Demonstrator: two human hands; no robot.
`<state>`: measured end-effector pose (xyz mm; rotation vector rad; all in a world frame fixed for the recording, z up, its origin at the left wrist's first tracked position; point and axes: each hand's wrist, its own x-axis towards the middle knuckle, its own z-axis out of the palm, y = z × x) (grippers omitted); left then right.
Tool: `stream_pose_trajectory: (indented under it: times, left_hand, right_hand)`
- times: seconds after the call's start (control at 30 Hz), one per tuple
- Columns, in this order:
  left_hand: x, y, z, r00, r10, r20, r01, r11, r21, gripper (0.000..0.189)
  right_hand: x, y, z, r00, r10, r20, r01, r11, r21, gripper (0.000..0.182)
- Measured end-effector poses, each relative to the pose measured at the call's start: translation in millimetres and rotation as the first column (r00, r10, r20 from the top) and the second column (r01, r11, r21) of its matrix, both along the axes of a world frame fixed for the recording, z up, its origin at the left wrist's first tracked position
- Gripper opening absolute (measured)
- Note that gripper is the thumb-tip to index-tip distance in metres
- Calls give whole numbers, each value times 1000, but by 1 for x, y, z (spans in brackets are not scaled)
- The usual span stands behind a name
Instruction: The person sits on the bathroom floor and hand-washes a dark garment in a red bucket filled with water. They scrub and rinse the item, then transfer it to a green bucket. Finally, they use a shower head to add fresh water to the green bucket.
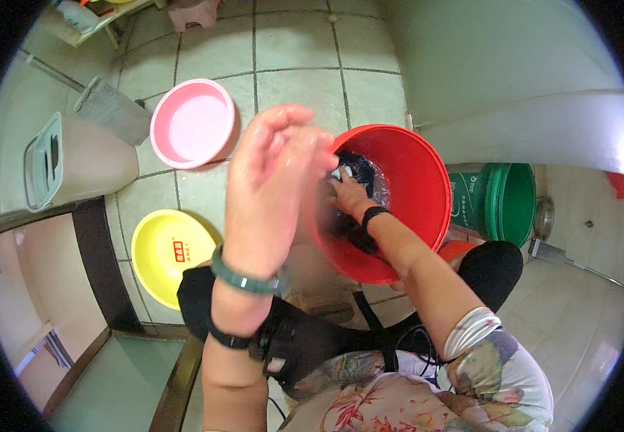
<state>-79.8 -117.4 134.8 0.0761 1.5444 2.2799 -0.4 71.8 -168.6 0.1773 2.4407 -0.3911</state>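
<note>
In front of me a red plastic bucket [417, 178] stands tilted between my knees. Dark wet cloth [363, 170] lies inside it, with a little water beside the cloth. My right hand [352, 194] reaches into the bucket and rests on this cloth, at a small white patch; whether its fingers grip the fabric is hidden. Raised over the bucket's left rim, my left hand [279, 167] looks wet and holds nothing I can see. Its fingers are loosely bent and slightly blurred, and it hides part of the bucket.
A pink basin [198, 124] and a yellow basin [166, 254] sit on the tiled floor [295, 48] at left. Beside the left wall stands a lidded beige bin [90, 159]. A green bucket [511, 205] is at right, near a long-handled squeegee [549, 251].
</note>
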Motion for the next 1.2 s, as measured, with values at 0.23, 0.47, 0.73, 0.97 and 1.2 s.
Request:
stream_pose_trajectory:
  times: [0.23, 0.47, 0.73, 0.97, 1.2]
  left_hand:
    - [-10, 9, 1, 995, 63, 78, -54, 991, -120, 19]
    - [-23, 26, 0, 988, -21, 152, 25, 999, -21, 16]
    - [-9, 30, -38, 935, -338, -108, 307, 924, -230, 19]
    - [22, 31, -43, 751, -630, -199, 294, 588, -754, 36]
    - [40, 73, -91, 662, -740, -119, 270, 384, -883, 120]
  right_hand:
    - [-26, 15, -37, 999, -3, 41, 1, 999, 54, 41]
    - [-34, 41, -85, 949, 122, -291, -167, 976, -136, 21]
    - [-10, 81, 113, 941, -331, -64, 257, 827, -500, 37]
    - [28, 66, 376, 689, -723, -48, 409, 443, -798, 30]
    - [52, 87, 532, 612, -721, -326, 102, 480, -871, 38]
